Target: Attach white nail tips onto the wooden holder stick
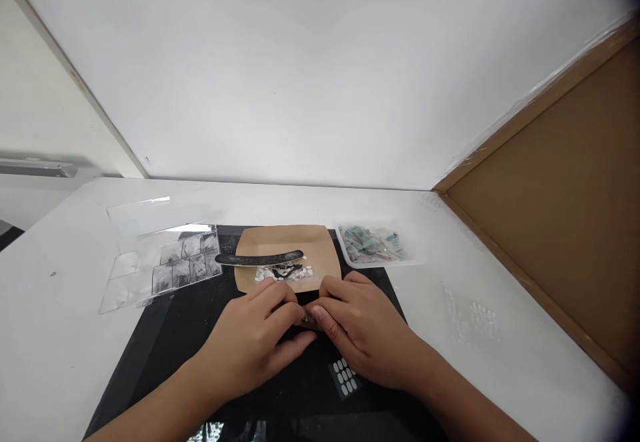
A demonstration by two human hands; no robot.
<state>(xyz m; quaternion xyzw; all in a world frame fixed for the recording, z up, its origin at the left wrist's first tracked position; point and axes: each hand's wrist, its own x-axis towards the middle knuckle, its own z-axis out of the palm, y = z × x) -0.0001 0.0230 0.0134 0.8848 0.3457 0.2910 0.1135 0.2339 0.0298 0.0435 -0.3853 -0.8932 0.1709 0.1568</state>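
Observation:
My left hand and my right hand meet over a black mat. Between their fingertips is a small brown piece with shiny specks, mostly covered by the fingers. The right thumb presses on it from the right; curled left fingers hold it from the other side, with the left thumb stretched out below. Just beyond the fingers lies a brown paper tray holding small white pieces. A dark curved nail file rests across the tray. Beside the right hand lies a dark card with white ovals.
On the left sits a clear compartment box of clear nail tips, its lid raised behind. A white tub of small packets stands at right. A clear sheet of tabs lies farther right. A brown panel borders the table.

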